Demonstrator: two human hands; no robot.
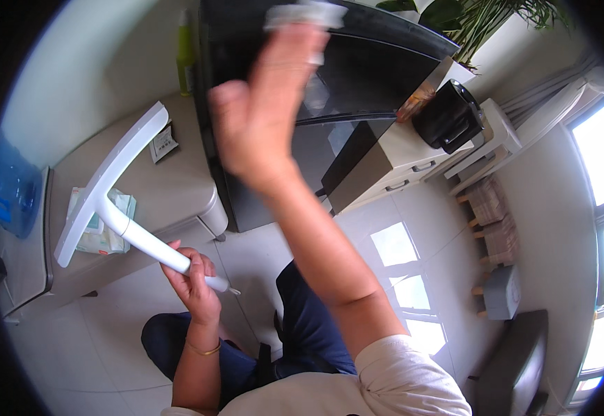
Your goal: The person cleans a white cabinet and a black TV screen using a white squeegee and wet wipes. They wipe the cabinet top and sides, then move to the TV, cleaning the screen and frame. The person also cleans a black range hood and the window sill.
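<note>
My left hand point(193, 283) grips the handle of a white squeegee point(151, 247). Its long blade is raised to the upper left, over a beige cabinet top point(177, 192). My right hand point(265, 125) is stretched forward, blurred, in front of a glossy black appliance front point(369, 78). A crumpled white wipe or cloth point(307, 15) is at its fingertips, near the top edge of the view. Whether the wipe touches the black surface I cannot tell, and my hand and forearm hide part of that surface.
On the beige cabinet lie packs of wipes point(102, 242), a small sachet point(164, 145) and a yellow-green bottle point(185, 57). A blue water jug point(18, 192) stands at left. Right of the appliance, a black lidded container point(450, 117) sits on a drawer unit point(385, 171). Stools point(499, 294) line the right wall.
</note>
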